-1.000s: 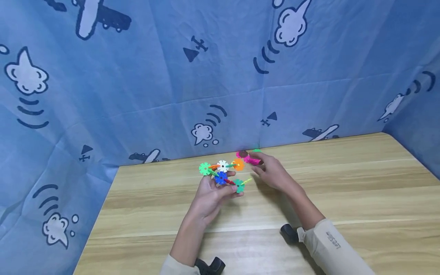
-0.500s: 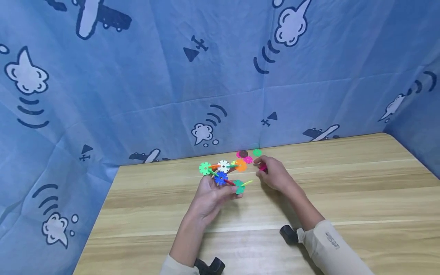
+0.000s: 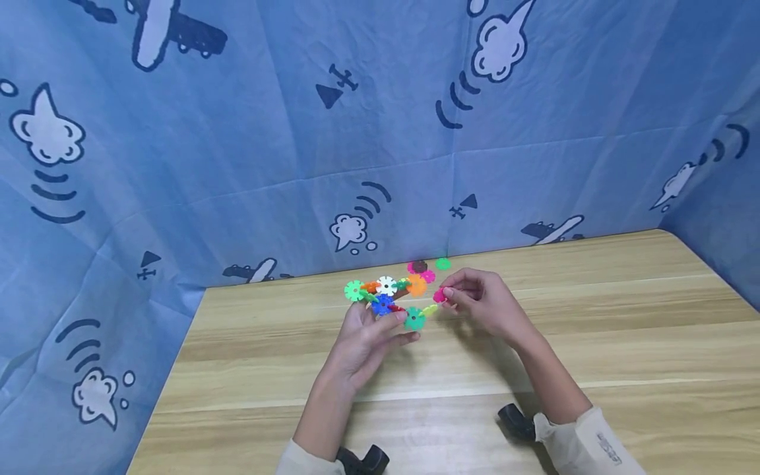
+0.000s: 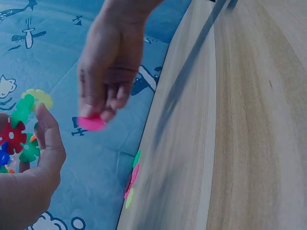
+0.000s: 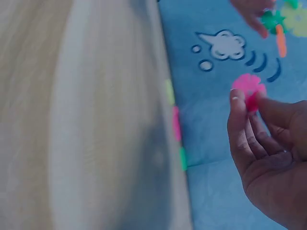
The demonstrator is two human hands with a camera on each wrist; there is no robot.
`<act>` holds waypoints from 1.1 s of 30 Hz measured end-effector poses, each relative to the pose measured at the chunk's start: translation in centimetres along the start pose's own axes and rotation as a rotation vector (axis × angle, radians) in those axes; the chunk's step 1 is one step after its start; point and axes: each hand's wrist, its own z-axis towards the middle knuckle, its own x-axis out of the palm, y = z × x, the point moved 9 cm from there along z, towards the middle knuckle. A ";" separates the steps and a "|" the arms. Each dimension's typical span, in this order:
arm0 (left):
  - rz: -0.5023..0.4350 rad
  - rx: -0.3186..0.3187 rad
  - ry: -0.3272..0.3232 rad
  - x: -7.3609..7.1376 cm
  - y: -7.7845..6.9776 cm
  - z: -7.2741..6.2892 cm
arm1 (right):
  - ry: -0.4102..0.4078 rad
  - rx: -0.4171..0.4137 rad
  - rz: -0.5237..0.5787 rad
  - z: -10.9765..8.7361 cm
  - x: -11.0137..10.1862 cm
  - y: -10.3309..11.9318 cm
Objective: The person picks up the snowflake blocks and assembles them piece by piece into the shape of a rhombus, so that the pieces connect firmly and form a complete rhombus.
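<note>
My left hand [image 3: 359,346] holds a chain of interlocking plastic snowflake discs, with its thumb by the teal green disc [image 3: 415,319]. Blue [image 3: 382,304], white [image 3: 386,285], light green [image 3: 355,291] and orange [image 3: 417,285] discs belong to the same chain. At its near right end a yellow disc [image 3: 429,310] sticks out edge-on. Just right of that, my right hand [image 3: 489,300] pinches a pink snowflake disc [image 3: 440,295] between thumb and fingers. In the right wrist view the pink disc [image 5: 248,86] appears apart from the chain.
Loose discs lie on the wooden table [image 3: 267,369] near its back edge: brown [image 3: 419,266], pink [image 3: 428,276] and green [image 3: 443,264]. A blue printed cloth [image 3: 392,145] hangs directly behind the table.
My right hand picked up the pink disc from beside the loose discs, then drew it back and turned it toward the chain's yellow end. The left hand stays nearly in place, its fingers shifting slightly.
</note>
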 end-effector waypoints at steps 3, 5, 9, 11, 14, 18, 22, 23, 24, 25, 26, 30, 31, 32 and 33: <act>-0.019 0.009 -0.017 0.0 -0.2 -0.1 | -0.002 -0.042 0.054 -0.3 -0.1 1.4; -0.028 0.014 -0.027 0.0 -0.3 -0.1 | 0.006 -0.058 0.088 -0.4 0.0 2.0; -0.074 0.014 -0.053 -0.2 -0.3 0.0 | 0.025 -0.083 0.145 -0.6 0.4 2.8; -0.116 0.009 -0.077 -0.5 -0.2 0.1 | 0.030 -0.095 0.155 -0.7 0.6 3.0; -0.169 0.002 -0.117 -0.9 -0.1 0.1 | 0.033 -0.111 0.173 -0.7 0.9 3.3; -0.176 0.000 -0.150 -1.3 -0.2 0.0 | 0.019 -0.129 0.179 -0.8 1.0 3.5; -0.157 0.001 -0.164 -1.4 -0.1 0.0 | -0.005 -0.156 0.168 -1.0 1.0 3.8; -0.156 0.003 -0.167 -1.4 -0.1 0.1 | -0.012 -0.165 0.161 -1.0 1.0 3.9; -0.154 0.004 -0.171 -1.4 -0.1 0.1 | -0.018 -0.176 0.153 -1.1 1.0 4.0; -0.153 0.003 -0.177 -1.5 -0.1 0.1 | -0.026 -0.189 0.141 -1.2 1.0 4.1; -0.152 0.002 -0.184 -1.5 -0.1 0.1 | -0.033 -0.202 0.126 -1.3 1.0 4.3; -0.132 -0.004 -0.198 -1.8 0.0 0.2 | -0.063 -0.250 0.038 -1.5 1.1 4.9; -0.123 -0.008 -0.201 -1.8 0.1 0.2 | -0.070 -0.259 0.018 -1.6 1.1 5.0; -0.112 -0.009 -0.202 -1.9 0.1 0.2 | -0.076 -0.263 0.002 -1.6 1.1 5.1; -0.103 -0.010 -0.205 -1.9 0.2 0.3 | -0.081 -0.265 -0.012 -1.6 1.1 5.1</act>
